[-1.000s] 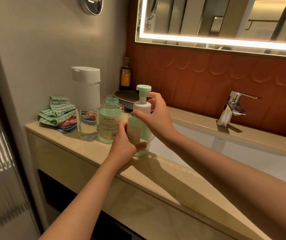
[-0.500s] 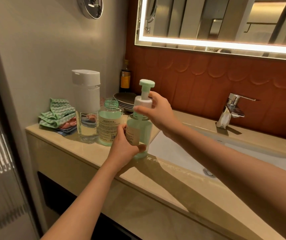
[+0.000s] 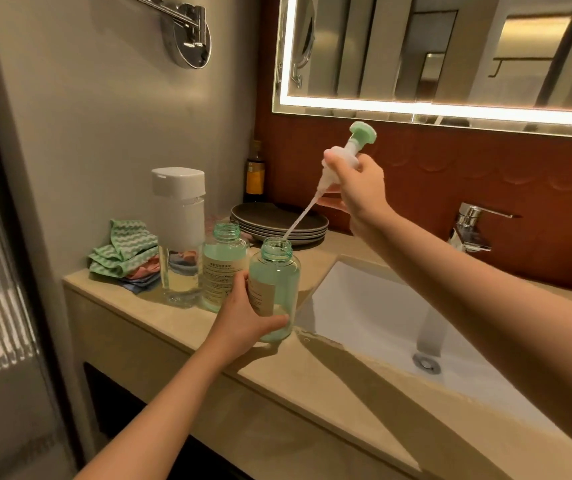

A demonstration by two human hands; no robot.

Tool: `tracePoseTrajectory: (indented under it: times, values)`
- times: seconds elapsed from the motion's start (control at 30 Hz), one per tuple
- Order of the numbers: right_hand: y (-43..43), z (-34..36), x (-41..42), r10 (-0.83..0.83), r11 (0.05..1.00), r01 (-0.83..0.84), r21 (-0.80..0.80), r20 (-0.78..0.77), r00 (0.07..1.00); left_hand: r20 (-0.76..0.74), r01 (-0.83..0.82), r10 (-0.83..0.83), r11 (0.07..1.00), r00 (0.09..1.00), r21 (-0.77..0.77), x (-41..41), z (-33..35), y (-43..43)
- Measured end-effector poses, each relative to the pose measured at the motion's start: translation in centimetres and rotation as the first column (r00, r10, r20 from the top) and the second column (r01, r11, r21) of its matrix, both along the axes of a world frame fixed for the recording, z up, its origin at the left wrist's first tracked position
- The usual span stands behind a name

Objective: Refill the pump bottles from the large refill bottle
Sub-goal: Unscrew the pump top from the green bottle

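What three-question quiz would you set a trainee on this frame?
1. True or false: the pump is screwed onto the bottle.
2. The left hand grips: A) the bottle, B) the pump, C) nothing.
3. Which hand holds the pump?
Key: 1 false, it is lifted off the bottle; 2 A; 3 the right hand.
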State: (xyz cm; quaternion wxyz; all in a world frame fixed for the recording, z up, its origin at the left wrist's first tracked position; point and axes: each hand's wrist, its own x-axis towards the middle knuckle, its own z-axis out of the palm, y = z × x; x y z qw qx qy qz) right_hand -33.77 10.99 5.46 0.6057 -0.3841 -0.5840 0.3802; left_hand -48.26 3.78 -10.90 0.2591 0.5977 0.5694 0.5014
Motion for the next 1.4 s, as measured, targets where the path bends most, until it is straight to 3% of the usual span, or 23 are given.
tracePoseTrajectory:
  times: [0.13, 0.3, 0.43, 0.57, 0.97, 1.4]
  values:
    - [2.9, -0.6, 1.8, -0.151, 0.979, 0.143, -0.145, -0.046, 0.987, -0.013, -0.019, 0.019, 1.000, 1.000, -0.007, 0.0, -0.1, 0.0]
    - [5.0, -6.4, 1.2, -0.060, 0.829, 0.132, -0.543, 0.148, 0.987, -0.011, -0.031, 0.031, 0.999, 0.999, -0.024, -0.3, -0.2, 0.9]
    - [6.7, -9.9, -0.3, 0.021, 0.798, 0.155, -0.583, 0.284, 0.959, 0.013, -0.058, 0.058, 0.998, 0.998, -0.016, -0.4, -0.2, 2.0]
    - [8.9, -12.0, -1.6, 0.056, 0.729, 0.122, -0.673, 0.237, 0.970, 0.009, -0.085, 0.085, 0.996, 0.996, -0.012, -0.5, -0.6, 3.6]
    - [10.3, -12.9, -2.7, 0.115, 0.802, 0.154, -0.578, 0.402, 0.908, -0.088, -0.040, 0.033, 0.996, 0.996, -0.082, -0.8, 0.4, 5.8]
    - [4.2, -12.1, -0.5, 0.188, 0.882, 0.052, -0.469, 0.450, 0.873, -0.060, -0.094, 0.095, 0.995, 0.994, 0.020, 0.3, 0.6, 2.5]
